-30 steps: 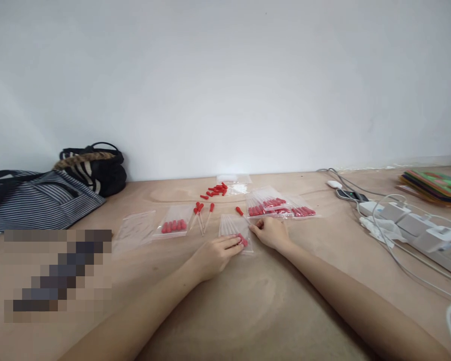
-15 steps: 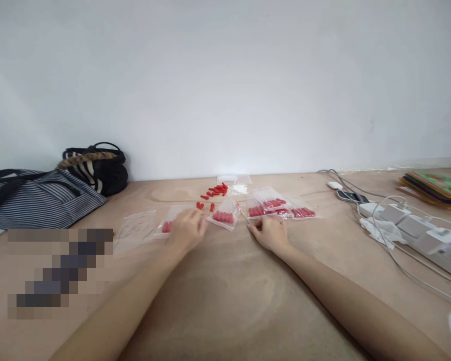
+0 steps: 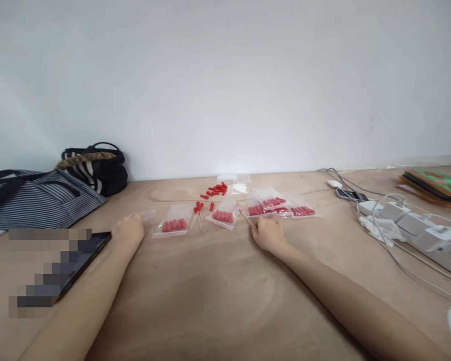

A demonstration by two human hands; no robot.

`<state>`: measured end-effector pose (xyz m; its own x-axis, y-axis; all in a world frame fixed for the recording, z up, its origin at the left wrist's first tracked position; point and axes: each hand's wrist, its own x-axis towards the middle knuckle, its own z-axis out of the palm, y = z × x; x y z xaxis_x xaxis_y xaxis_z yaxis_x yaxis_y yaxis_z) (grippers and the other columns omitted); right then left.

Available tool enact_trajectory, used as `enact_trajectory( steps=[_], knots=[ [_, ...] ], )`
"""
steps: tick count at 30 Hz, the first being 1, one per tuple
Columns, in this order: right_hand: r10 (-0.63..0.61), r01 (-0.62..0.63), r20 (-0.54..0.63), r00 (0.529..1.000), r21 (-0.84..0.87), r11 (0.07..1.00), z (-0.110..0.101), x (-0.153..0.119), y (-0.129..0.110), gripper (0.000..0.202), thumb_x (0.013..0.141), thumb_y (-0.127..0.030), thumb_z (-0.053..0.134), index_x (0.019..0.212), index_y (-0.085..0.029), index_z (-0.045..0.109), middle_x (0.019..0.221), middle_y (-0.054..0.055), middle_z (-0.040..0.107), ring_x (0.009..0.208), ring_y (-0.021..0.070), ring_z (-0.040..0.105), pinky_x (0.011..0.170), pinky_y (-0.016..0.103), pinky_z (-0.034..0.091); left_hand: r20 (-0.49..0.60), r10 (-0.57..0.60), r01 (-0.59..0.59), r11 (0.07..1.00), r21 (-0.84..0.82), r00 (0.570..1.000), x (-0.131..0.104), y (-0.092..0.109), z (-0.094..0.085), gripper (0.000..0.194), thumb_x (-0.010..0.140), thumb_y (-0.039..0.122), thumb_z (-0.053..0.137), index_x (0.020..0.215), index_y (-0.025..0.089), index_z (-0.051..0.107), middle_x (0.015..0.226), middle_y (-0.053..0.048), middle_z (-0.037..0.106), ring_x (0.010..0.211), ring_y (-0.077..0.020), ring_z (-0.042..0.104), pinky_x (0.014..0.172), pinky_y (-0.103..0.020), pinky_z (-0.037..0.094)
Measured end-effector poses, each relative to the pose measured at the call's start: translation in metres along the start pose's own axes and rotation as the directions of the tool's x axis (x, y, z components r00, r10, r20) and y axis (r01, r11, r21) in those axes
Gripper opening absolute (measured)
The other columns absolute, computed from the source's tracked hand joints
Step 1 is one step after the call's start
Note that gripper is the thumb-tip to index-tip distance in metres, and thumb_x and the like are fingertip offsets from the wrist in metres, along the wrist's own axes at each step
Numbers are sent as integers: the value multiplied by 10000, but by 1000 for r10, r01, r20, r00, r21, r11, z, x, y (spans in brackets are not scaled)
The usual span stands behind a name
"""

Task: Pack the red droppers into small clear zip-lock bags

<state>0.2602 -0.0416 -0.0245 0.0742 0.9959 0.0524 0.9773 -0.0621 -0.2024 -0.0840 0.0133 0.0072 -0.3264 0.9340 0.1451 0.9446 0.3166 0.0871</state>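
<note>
My left hand (image 3: 128, 230) is on the left, fingers curled onto a clear plastic zip bag (image 3: 149, 218) with nothing visible inside; the hand hides much of it. My right hand (image 3: 269, 233) rests on the table, its fingers closed on the clear stem of a red-bulbed dropper (image 3: 242, 212) slanting up to the left. Between my hands are a zip bag with several red-bulbed droppers (image 3: 174, 224), a few loose droppers (image 3: 199, 206), and a second filled bag (image 3: 223, 215). Beyond the right hand lie overlapping filled bags (image 3: 272, 203).
Loose red droppers (image 3: 218, 189) and flat clear bags (image 3: 233, 178) lie near the wall. Left are a striped bag (image 3: 48, 200), a black bag (image 3: 108, 170) and a dark, partly blurred flat object (image 3: 88, 253). A power strip with white chargers (image 3: 432, 228) and cables is on the right.
My left hand has moved left, from beside the loose droppers to the plastic bag, uncovering the filled bag and dropper stems. The right hand has hardly moved.
</note>
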Motion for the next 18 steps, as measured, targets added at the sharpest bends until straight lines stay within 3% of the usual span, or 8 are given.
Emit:
enact_trajectory(
  steps=[3, 8, 13, 16, 18],
  knots=[
    [15, -15, 3, 1000, 51, 999, 2, -5, 6, 275, 872, -281, 368, 908, -111, 581, 943, 148, 645, 920, 249, 583, 781, 351, 325, 0, -28, 28, 997, 72, 1000, -4, -1, -4, 275, 882, 307, 507, 1088, 125, 521, 1082, -86, 549, 930, -220, 564, 776, -402, 483],
    [49, -47, -9, 999, 143, 989, 2, -12, 13, 254, 865, -275, 376, 873, -128, 584, 922, 126, 655, 890, 240, 589, 762, 338, 324, -77, -4, 9, 998, 61, 997, -8, -4, 1, 400, 864, 398, 434, 894, 54, 636, 872, -157, 623, 895, -364, 566, 655, -406, 455],
    [98, -88, -26, 995, 249, 964, 2, -16, 18, 285, 862, -283, 362, 791, -148, 602, 838, 92, 670, 822, 219, 600, 691, 308, 330, -212, -7, -3, 999, -49, 977, -11, -9, -5, 332, 843, 305, 406, 961, 110, 647, 757, -110, 653, 786, -332, 587, 594, -376, 441],
    [122, -105, -36, 992, 305, 947, 0, -18, 23, 309, 866, -286, 336, 773, -152, 598, 793, 77, 670, 772, 198, 602, 635, 280, 333, -335, 54, -111, 982, -153, 941, -18, 0, -18, 361, 868, 311, 360, 1024, 113, 618, 779, -85, 675, 860, -318, 577, 701, -410, 444],
    [133, -110, -47, 990, 334, 936, -1, -20, 25, 317, 870, -290, 317, 785, -153, 590, 785, 66, 669, 755, 186, 600, 618, 269, 333, -391, 193, -293, 932, -214, 900, -30, 15, -21, 349, 886, 328, 340, 1019, 175, 624, 810, -33, 690, 937, -265, 571, 801, -376, 431]
  ],
)
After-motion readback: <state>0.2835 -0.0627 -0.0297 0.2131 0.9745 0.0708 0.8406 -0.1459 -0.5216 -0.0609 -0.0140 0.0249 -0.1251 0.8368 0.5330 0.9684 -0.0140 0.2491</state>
